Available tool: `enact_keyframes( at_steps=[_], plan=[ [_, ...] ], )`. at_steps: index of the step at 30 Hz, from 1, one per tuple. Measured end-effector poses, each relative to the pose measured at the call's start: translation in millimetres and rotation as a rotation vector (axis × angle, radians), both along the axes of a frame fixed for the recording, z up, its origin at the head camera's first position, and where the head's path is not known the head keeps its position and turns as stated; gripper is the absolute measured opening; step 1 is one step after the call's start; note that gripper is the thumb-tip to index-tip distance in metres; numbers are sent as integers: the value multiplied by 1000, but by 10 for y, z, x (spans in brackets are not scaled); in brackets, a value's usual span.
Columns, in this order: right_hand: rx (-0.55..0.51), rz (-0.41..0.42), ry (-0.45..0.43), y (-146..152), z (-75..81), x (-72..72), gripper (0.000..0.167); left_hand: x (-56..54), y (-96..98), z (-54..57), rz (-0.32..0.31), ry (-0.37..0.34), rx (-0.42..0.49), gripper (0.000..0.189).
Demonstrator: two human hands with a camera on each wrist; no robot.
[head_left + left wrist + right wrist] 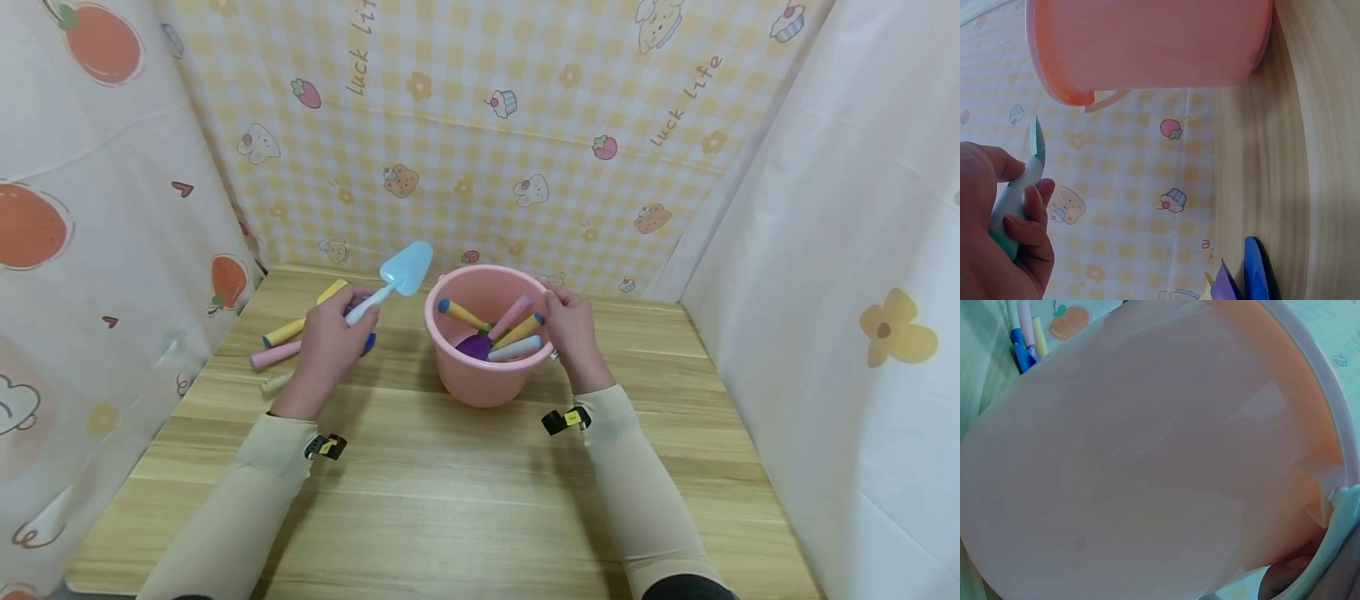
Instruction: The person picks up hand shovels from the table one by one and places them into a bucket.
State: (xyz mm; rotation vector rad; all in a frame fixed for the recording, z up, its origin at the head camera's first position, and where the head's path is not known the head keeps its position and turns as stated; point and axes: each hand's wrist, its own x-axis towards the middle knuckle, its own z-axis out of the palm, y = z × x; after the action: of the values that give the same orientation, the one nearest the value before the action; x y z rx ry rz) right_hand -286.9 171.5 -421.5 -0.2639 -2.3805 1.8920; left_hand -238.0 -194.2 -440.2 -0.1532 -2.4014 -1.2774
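My left hand grips the pale handle of a light blue toy trowel, raised left of the bucket with its blade up. In the left wrist view the fingers curl round the trowel's handle. A pink bucket stands upright on the table. Its rim is pinched on the right side by my right hand, mostly hidden in the right wrist view behind the bucket wall. Inside lie several toy garden tools, with yellow, pink and white handles showing and a purple blade.
Several more toy tools lie on the wooden table left of the bucket, partly behind my left hand, among them a yellow handle and a pink handle. A checked cloth hangs behind, with white curtains at both sides.
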Motion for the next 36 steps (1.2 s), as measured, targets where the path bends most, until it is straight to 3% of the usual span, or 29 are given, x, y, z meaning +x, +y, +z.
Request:
enact_keyframes(
  at_steps=[15, 25, 36],
  plan=[
    [-18, 1, 12, -7, 3, 5, 41, -110, 122, 248, -57, 41, -119, 26],
    [-16, 4, 17, -5, 6, 20, 41, -211, 220, 399, -124, 133, -238, 25],
    [-11, 6, 12, -2, 10, 14, 41, -349, 351, 606, -210, 87, -387, 31]
  ],
)
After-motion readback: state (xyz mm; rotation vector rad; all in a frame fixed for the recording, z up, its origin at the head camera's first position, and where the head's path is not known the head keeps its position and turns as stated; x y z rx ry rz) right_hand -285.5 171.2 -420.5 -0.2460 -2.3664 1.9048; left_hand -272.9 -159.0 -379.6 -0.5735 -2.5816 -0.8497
